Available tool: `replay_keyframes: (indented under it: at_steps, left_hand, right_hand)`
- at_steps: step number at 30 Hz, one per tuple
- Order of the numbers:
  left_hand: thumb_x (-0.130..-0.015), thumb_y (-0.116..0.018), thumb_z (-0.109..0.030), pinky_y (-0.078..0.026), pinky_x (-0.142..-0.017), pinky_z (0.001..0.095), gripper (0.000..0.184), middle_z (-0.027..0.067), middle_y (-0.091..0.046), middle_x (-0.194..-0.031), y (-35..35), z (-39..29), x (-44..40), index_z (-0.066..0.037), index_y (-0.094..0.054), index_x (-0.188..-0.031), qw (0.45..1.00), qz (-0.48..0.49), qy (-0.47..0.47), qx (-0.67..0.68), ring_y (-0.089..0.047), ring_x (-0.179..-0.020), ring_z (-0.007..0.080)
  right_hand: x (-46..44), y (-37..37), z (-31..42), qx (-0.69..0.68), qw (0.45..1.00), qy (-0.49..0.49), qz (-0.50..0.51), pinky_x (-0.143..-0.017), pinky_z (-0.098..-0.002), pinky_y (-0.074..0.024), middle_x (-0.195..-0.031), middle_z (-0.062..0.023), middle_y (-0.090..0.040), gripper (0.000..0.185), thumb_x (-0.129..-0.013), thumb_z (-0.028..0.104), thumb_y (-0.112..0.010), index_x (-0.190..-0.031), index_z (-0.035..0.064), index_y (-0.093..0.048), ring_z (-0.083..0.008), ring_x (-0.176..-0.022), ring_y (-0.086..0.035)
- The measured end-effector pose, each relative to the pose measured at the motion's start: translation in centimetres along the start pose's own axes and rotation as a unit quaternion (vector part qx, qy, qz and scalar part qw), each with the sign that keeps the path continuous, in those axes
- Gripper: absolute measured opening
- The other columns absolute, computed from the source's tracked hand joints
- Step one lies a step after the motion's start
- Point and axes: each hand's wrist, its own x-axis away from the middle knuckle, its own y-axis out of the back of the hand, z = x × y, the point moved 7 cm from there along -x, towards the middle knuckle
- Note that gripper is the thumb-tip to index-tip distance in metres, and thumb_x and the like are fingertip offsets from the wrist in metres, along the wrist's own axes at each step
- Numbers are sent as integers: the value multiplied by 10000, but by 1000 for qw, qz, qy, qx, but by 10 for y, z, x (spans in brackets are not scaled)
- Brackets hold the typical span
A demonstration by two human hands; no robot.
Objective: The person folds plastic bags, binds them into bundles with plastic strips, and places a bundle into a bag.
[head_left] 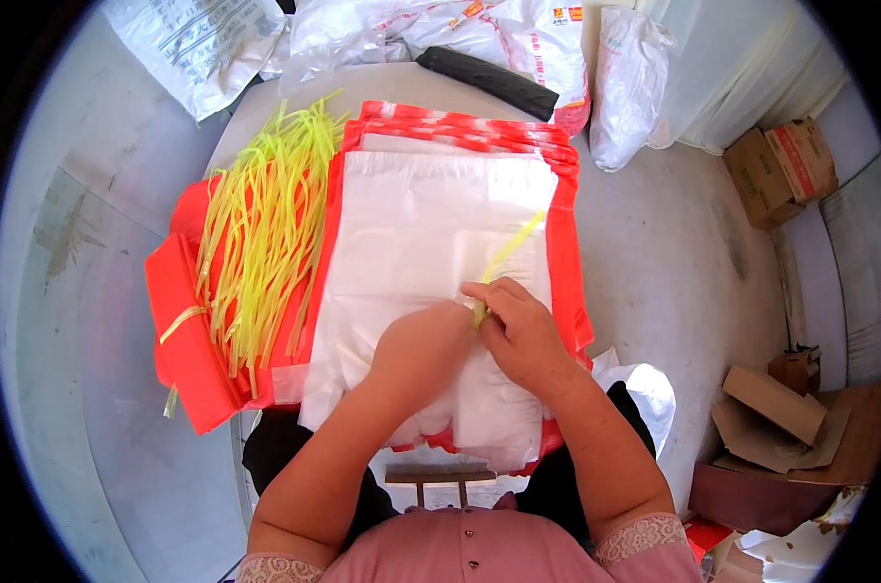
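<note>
My left hand and my right hand meet over a stack of white plastic bags. Both are closed at a yellow-green strip, whose loose end points up and to the right. The strip is pinched between my right thumb and fingers; my left fingers are blurred beside it. Under the white bags lie red bags. A bundle of yellow-green strips rests to the left on red material.
A black roll lies at the table's far edge. White sacks stand beyond it. Cardboard boxes sit on the floor at right, with open ones lower down. A folded red bundle is at left.
</note>
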Motion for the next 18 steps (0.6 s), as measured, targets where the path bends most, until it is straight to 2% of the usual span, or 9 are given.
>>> replay_keyframes:
  at_steps: [1, 3, 7, 10, 18]
  left_hand:
    - [-949, -648, -128, -501, -743, 502, 117, 191, -667, -917, 2, -3, 1, -20, -639, -992, 1000, -10, -19, 11, -640, -872, 420]
    - [-946, -676, -116, -503, -712, 450, 121, 168, -665, -882, 6, -1, 4, -15, -659, -1010, 998, -33, -11, 58, -639, -807, 360]
    - [-962, -712, -120, -482, -655, 343, 147, 101, -644, -796, 3, 13, 7, -4, -686, -1048, 982, -69, 37, 171, -590, -699, 196]
    - [-991, -699, -125, -472, -643, 299, 139, 47, -628, -764, -3, 22, 7, -1, -683, -1053, 975, -65, 64, 204, -561, -694, 113]
    - [-1039, -646, -113, -464, -627, 266, 111, 5, -614, -757, -11, 31, 7, -8, -683, -1037, 956, -67, 98, 268, -553, -678, 81]
  right_hand:
    - [0, -1, -1, 5, 1000, 6, 7, -850, -386, -529, -1089, -141, -630, 431, -906, -50, -624, -1317, 68, -674, -315, -972, -643]
    - [2, -4, -2, 15, 1000, 18, 20, -842, -330, -513, -1066, -111, -590, 456, -907, -114, -581, -1322, 47, -681, -258, -917, -608]
    - [3, -5, -2, 16, 999, 31, 8, -874, -326, -517, -1094, -118, -593, 452, -904, -131, -571, -1305, 37, -696, -263, -950, -619]
    - [2, -5, -2, -3, 999, 37, 6, -883, -329, -520, -1094, -125, -611, 428, -909, -126, -574, -1287, 26, -703, -270, -959, -629]
    - [1, -2, -2, -8, 1000, 24, 5, -835, -322, -520, -1118, -118, -623, 330, -929, -102, -598, -1217, 0, -725, -242, -945, -636]
